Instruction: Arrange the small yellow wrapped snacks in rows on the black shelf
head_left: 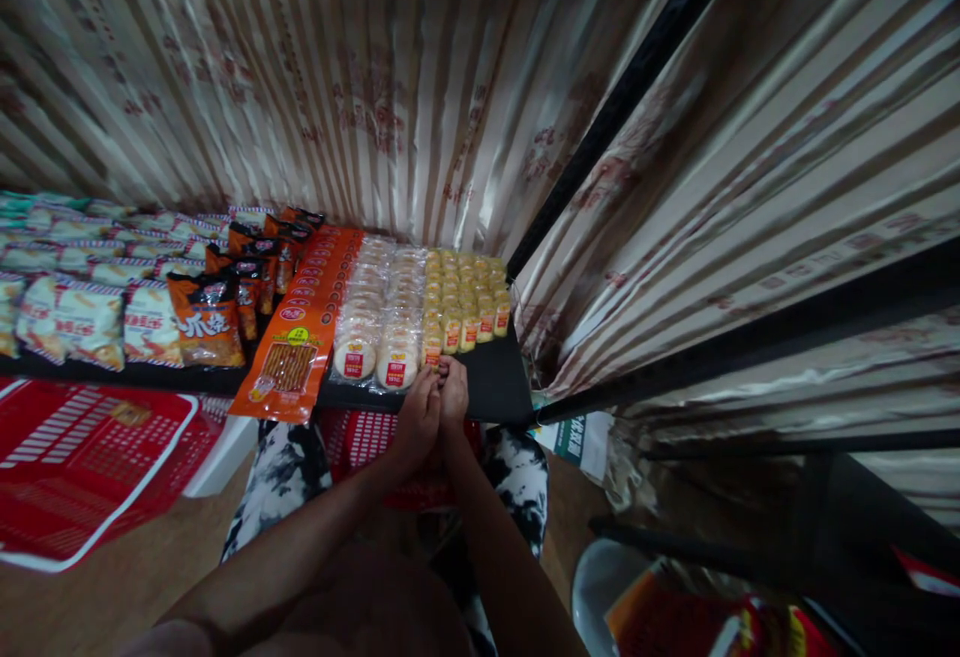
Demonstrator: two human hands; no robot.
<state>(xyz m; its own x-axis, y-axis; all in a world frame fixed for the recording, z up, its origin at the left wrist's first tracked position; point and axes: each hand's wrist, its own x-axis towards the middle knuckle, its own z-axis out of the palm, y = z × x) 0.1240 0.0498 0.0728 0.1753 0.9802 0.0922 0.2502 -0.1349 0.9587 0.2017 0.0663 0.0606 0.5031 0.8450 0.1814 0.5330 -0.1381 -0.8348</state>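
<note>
1. A striped curtain (315,67) is hanging all around me, filling the back and the right side of the room, with a black pole (615,107) slanting across it.
2. A wooden floor (112,587) is showing below my knees, and a red basket (82,457) is lying on it to my left.
3. The black shelf (495,387) is running across in front of me, carrying rows of snack packs: white bags (82,317) at the left, dark orange bags (206,317), long orange packets (296,337), round white cakes (375,337) and small yellow packs (465,307) at the right.
4. My left hand (416,417) and right hand (452,392) are pressing together at the shelf's front edge, touching the nearest yellow pack (433,345).
5. My fingers are curling at that pack; I cannot tell whether they are gripping it.
</note>
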